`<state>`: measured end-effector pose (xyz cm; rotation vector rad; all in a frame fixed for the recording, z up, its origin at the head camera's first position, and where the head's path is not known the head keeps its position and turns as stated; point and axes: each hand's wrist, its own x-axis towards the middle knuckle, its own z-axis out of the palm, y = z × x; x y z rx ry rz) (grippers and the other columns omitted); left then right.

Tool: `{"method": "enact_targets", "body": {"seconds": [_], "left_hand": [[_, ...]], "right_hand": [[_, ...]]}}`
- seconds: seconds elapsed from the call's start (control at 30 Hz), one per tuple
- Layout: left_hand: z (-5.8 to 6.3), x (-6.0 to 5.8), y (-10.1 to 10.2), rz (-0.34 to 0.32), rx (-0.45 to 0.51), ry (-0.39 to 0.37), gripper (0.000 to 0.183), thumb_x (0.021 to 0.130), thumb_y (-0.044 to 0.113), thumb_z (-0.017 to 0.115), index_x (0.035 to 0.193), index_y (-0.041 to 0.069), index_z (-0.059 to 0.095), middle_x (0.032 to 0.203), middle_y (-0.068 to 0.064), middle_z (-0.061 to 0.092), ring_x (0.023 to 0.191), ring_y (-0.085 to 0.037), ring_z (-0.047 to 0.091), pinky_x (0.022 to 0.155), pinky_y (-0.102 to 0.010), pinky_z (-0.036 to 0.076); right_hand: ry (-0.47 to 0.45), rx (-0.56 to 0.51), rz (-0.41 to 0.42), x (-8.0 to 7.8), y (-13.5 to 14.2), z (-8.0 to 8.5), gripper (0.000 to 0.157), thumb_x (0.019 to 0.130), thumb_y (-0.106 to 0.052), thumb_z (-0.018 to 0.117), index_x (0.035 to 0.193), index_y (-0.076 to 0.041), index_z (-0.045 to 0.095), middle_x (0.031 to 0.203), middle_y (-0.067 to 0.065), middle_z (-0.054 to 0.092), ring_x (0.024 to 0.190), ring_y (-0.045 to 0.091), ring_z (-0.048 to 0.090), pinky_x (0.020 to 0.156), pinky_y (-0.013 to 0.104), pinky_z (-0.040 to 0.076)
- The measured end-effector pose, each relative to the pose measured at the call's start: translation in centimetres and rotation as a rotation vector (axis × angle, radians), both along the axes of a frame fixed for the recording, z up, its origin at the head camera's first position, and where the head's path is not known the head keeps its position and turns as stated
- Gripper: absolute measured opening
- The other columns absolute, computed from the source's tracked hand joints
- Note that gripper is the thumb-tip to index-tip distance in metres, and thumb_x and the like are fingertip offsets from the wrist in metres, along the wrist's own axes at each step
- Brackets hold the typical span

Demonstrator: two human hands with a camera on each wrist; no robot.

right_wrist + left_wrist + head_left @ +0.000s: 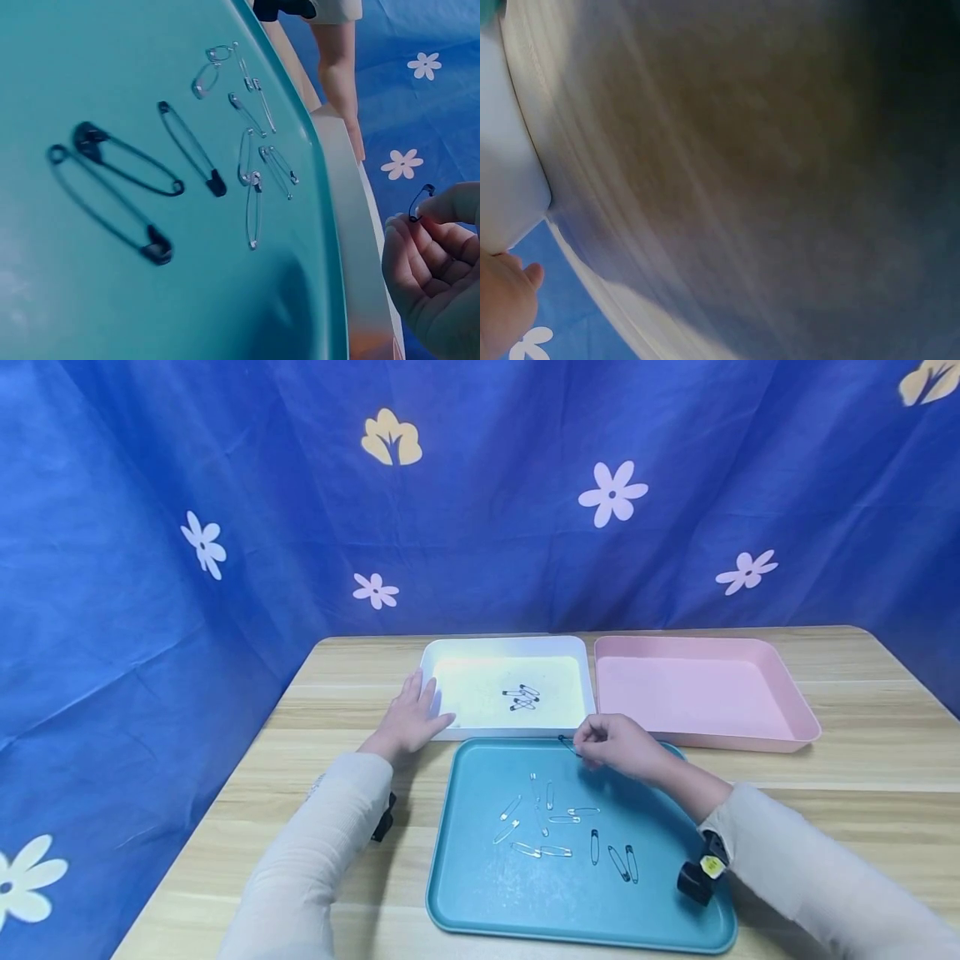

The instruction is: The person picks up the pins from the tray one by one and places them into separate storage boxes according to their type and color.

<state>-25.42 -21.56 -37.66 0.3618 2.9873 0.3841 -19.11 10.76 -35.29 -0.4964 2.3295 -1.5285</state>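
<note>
Our left hand (409, 718) spreads wide at the white tray (510, 647); our right hand (618, 747) pinches a black safety pin (568, 745), which a slack grip could drop.

I'm at a curtained-off tabletop wkstn, rm type unclear, w/ blue flower-print cloth (480, 518) behind & beside my wood-grain table (870, 768).

No text can be read. The yellow sticker (712, 866) on the wrist strap (717, 843), over the right side of the teal tray (487, 906), is too small.
</note>
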Motion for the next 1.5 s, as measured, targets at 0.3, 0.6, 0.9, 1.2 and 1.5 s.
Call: {"method": "enact_targets", "body": {"seconds": [0.3,0.6,0.9,1.2,1.5], "left_hand": [[0.1,0.0,0.0,0.005,0.011,-0.018,0.077,0.085,0.050,0.037,0.137,-0.001,0.010,0.141,-0.020,-0.008,0.127,-0.033,-0.007,0.099,-0.051,0.009],[0.3,0.0,0.0,0.002,0.012,-0.020,0.078,0.085,0.051,0.036,0.137,0.000,0.009,0.141,-0.019,-0.009,0.127,-0.033,-0.007,0.099,-0.052,0.009],[0.4,0.0,0.1,0.007,0.008,-0.023,0.077,0.085,0.050,0.036,0.137,-0.001,0.010,0.141,-0.019,-0.009,0.127,-0.034,-0.007,0.098,-0.052,0.009],[0.2,0.1,0.1,0.011,0.013,-0.018,0.078,0.085,0.052,0.035,0.137,0.000,0.010,0.141,-0.020,-0.008,0.127,-0.034,-0.006,0.098,-0.053,0.010],[0.3,0.1,0.0,0.014,0.005,-0.020,0.076,0.085,0.050,0.036,0.137,0.000,0.010,0.141,-0.019,-0.008,0.127,-0.033,-0.007,0.098,-0.053,0.010]], "right_hand": [[0.008,-0.014,-0.061,-1.7,-1.1,0.2,0.010,0.082,-0.005,0.055,0.083,0.005,0.056,0.067,0.006,0.054,0.062,0.018,0.053,0.063,0.034,0.047],[-0.026,0.008,-0.133,-3.5,-2.1,0.9,0.009,0.082,-0.006,0.054,0.084,0.002,0.057,0.075,0.011,0.057,0.068,0.020,0.055,0.061,0.029,0.048],[-0.026,0.114,-0.160,-5.1,-2.8,0.7,0.011,0.084,-0.013,0.054,0.088,-0.003,0.057,0.085,0.013,0.059,0.075,0.023,0.058,0.062,0.037,0.048],[-0.010,0.120,-0.171,-6.9,-4.0,0.0,0.014,0.083,-0.013,0.054,0.089,-0.001,0.059,0.087,0.010,0.059,0.074,0.023,0.059,0.067,0.032,0.048],[-0.014,0.127,-0.213,-8.7,-5.2,-0.3,0.012,0.083,-0.009,0.053,0.086,0.001,0.059,0.087,0.012,0.059,0.070,0.019,0.057,0.062,0.027,0.048]]}}
